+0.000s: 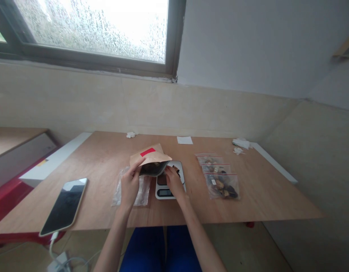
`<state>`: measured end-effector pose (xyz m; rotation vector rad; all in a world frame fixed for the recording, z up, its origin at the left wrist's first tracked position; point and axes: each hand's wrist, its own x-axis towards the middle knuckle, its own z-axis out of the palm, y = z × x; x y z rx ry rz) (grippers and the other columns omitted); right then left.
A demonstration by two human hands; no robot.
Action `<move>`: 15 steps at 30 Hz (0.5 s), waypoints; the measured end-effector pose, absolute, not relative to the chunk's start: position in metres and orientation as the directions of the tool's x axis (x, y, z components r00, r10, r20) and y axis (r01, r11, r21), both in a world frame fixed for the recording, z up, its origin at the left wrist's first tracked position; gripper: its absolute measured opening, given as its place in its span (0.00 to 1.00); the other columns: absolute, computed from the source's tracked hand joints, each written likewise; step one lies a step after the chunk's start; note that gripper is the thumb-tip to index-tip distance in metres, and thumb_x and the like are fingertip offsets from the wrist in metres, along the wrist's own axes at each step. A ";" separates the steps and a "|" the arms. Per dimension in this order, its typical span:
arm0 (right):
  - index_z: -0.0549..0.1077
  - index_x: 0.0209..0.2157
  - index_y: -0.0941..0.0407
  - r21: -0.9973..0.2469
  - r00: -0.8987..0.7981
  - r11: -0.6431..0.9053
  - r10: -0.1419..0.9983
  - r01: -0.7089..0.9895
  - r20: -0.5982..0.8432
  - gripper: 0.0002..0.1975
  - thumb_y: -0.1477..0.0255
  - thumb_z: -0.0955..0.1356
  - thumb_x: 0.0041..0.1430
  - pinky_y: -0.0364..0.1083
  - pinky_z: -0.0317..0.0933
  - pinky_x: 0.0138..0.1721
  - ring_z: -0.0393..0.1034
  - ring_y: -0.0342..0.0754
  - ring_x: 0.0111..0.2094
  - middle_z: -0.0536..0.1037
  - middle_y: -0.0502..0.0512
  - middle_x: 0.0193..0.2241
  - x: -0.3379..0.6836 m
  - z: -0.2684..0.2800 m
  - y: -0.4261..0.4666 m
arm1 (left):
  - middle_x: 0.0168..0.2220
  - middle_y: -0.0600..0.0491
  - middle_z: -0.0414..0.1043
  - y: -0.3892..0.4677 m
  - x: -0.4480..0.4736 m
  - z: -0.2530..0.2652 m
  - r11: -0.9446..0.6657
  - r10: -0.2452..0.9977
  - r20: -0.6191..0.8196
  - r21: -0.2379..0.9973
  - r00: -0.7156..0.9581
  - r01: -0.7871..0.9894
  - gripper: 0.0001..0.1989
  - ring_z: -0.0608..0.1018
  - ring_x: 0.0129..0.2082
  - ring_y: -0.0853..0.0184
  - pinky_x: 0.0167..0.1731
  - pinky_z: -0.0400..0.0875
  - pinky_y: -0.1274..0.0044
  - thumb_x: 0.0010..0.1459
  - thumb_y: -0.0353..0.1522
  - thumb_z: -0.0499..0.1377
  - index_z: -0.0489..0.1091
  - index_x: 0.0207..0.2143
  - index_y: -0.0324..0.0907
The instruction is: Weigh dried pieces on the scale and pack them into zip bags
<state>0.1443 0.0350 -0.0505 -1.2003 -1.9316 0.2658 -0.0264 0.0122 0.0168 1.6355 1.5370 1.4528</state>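
Note:
My left hand [131,180] is closed on the left edge of a kraft paper pouch [160,155] with a red label. The pouch is tilted, its dark mouth facing me, over a white digital kitchen scale [177,191]. Just below the right corner of the pouch mouth, my right hand [173,180] reaches over the scale with its fingers bent together; whatever they pinch is hidden. Some dark dried pieces [176,170] lie on the scale's platform beside these fingers. Clear plastic bags [142,193] lie flat under and left of the pouch.
Right of the scale, zip bags of dark dried pieces [223,188] overlap in a row. A phone [64,206] with a charging cable lies at the left front. Along the back are a white paper slip [185,140] and crumpled tissues [241,143].

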 end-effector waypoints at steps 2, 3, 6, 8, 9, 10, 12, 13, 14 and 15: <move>0.72 0.45 0.59 -0.503 -0.224 0.505 0.826 0.701 0.517 0.22 0.86 0.56 0.54 0.53 0.60 0.52 0.66 0.51 0.50 0.73 0.61 0.46 0.142 -0.049 0.033 | 0.42 0.52 0.76 0.013 -0.028 0.016 -0.271 0.909 0.374 0.864 -0.181 0.424 0.19 0.77 0.39 0.65 0.37 0.69 0.77 0.58 0.35 0.49 0.71 0.48 0.43; 0.71 0.45 0.59 -0.476 -0.228 0.494 0.829 0.728 0.511 0.21 0.85 0.56 0.54 0.53 0.60 0.52 0.65 0.52 0.50 0.73 0.62 0.45 0.140 -0.047 0.033 | 0.42 0.52 0.77 0.013 -0.029 0.016 -0.270 0.909 0.375 0.863 -0.184 0.427 0.19 0.77 0.39 0.65 0.37 0.69 0.77 0.58 0.35 0.49 0.71 0.48 0.43; 0.71 0.45 0.61 -0.401 -0.246 0.459 0.843 0.793 0.478 0.17 0.83 0.58 0.56 0.54 0.60 0.51 0.65 0.54 0.49 0.73 0.63 0.45 0.136 -0.042 0.033 | 0.38 0.51 0.77 0.015 -0.030 0.015 -0.264 0.906 0.375 0.862 -0.194 0.432 0.19 0.77 0.39 0.64 0.36 0.69 0.77 0.58 0.35 0.49 0.71 0.48 0.42; 0.71 0.43 0.61 -0.363 -0.256 0.435 0.857 0.824 0.447 0.15 0.81 0.59 0.57 0.53 0.59 0.50 0.65 0.54 0.47 0.74 0.63 0.43 0.134 -0.038 0.034 | 0.37 0.51 0.78 0.016 -0.030 0.015 -0.264 0.908 0.373 0.864 -0.193 0.428 0.19 0.77 0.39 0.63 0.36 0.69 0.76 0.57 0.35 0.49 0.71 0.48 0.42; 0.72 0.43 0.61 -0.349 -0.252 0.420 0.864 0.838 0.435 0.14 0.81 0.59 0.57 0.53 0.59 0.49 0.66 0.54 0.46 0.74 0.63 0.42 0.134 -0.037 0.034 | 0.37 0.51 0.78 0.017 -0.031 0.016 -0.266 0.909 0.372 0.865 -0.189 0.425 0.19 0.76 0.40 0.63 0.37 0.68 0.76 0.57 0.35 0.49 0.71 0.48 0.42; 0.72 0.42 0.61 -0.338 -0.240 0.401 0.871 0.851 0.428 0.14 0.81 0.59 0.58 0.53 0.59 0.49 0.66 0.54 0.46 0.75 0.62 0.41 0.135 -0.036 0.034 | 0.38 0.51 0.77 0.017 -0.031 0.016 -0.269 0.910 0.371 0.866 -0.183 0.421 0.20 0.76 0.40 0.63 0.37 0.68 0.75 0.57 0.35 0.48 0.71 0.49 0.42; 0.72 0.41 0.60 -0.331 -0.202 0.362 0.880 0.871 0.429 0.14 0.82 0.59 0.57 0.53 0.59 0.48 0.65 0.54 0.45 0.75 0.61 0.40 0.138 -0.036 0.034 | 0.41 0.50 0.77 0.016 -0.031 0.016 -0.275 0.912 0.371 0.870 -0.176 0.408 0.20 0.76 0.41 0.63 0.38 0.68 0.75 0.58 0.35 0.48 0.71 0.48 0.42; 0.73 0.41 0.59 -0.335 -0.178 0.343 0.882 0.878 0.436 0.15 0.82 0.59 0.57 0.53 0.59 0.48 0.65 0.53 0.45 0.75 0.61 0.39 0.141 -0.037 0.033 | 0.42 0.50 0.76 0.016 -0.031 0.016 -0.279 0.912 0.371 0.872 -0.173 0.401 0.19 0.76 0.41 0.63 0.38 0.67 0.75 0.58 0.35 0.48 0.71 0.48 0.43; 0.73 0.41 0.59 -0.343 -0.153 0.327 0.881 0.881 0.447 0.15 0.82 0.59 0.57 0.53 0.59 0.47 0.65 0.53 0.45 0.75 0.61 0.39 0.143 -0.037 0.031 | 0.43 0.50 0.76 0.015 -0.030 0.015 -0.280 0.913 0.370 0.874 -0.170 0.397 0.19 0.76 0.40 0.64 0.38 0.67 0.76 0.58 0.35 0.48 0.71 0.48 0.43; 0.73 0.40 0.59 -0.355 -0.128 0.316 0.877 0.880 0.464 0.14 0.83 0.59 0.56 0.52 0.60 0.46 0.65 0.53 0.44 0.75 0.61 0.39 0.145 -0.037 0.028 | 0.43 0.50 0.76 0.014 -0.030 0.014 -0.280 0.915 0.368 0.875 -0.168 0.395 0.19 0.76 0.39 0.64 0.37 0.67 0.76 0.57 0.35 0.48 0.71 0.48 0.43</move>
